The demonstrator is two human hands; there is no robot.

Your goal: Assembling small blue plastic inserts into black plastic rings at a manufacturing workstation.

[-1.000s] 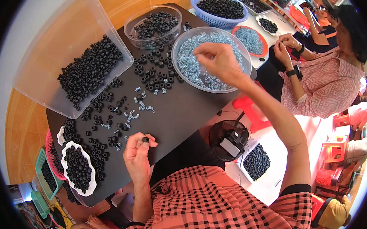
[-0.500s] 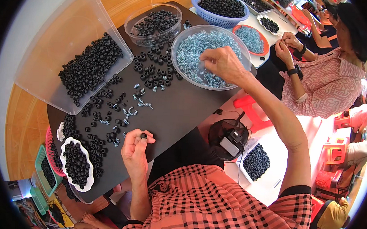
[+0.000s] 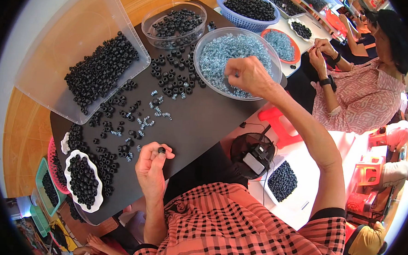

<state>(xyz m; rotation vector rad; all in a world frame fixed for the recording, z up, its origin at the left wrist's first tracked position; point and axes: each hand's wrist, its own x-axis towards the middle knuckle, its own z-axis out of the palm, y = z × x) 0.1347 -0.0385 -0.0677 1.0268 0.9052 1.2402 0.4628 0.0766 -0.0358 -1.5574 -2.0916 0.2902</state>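
Between the thumb and fingers of my left hand [image 3: 151,168] is a small round black plastic part [image 3: 161,150], held above the near edge of the dark table [image 3: 190,122]. My right hand [image 3: 253,77] reaches over a clear round bowl [image 3: 204,79] full of small bluish metal springs [image 3: 231,43]. Its fingers are curled in a pinch, and whatever they hold is hidden. Loose springs [image 3: 145,122] and hollow black parts [image 3: 172,72] lie scattered on the table between my hands.
A large clear bin [image 3: 56,41] of black parts lies at the left, near a white scalloped dish [image 3: 98,200]. Behind stand a clear tub [image 3: 149,34] and a blue basket [image 3: 248,23]. A co-worker [image 3: 360,94] sits at the right; a red stool [image 3: 278,124] stands beside the table.
My right hand has lifted slightly over the spring bowl, its fingers still curled. My left hand keeps its hold on the black part. The whole view has shifted a little.
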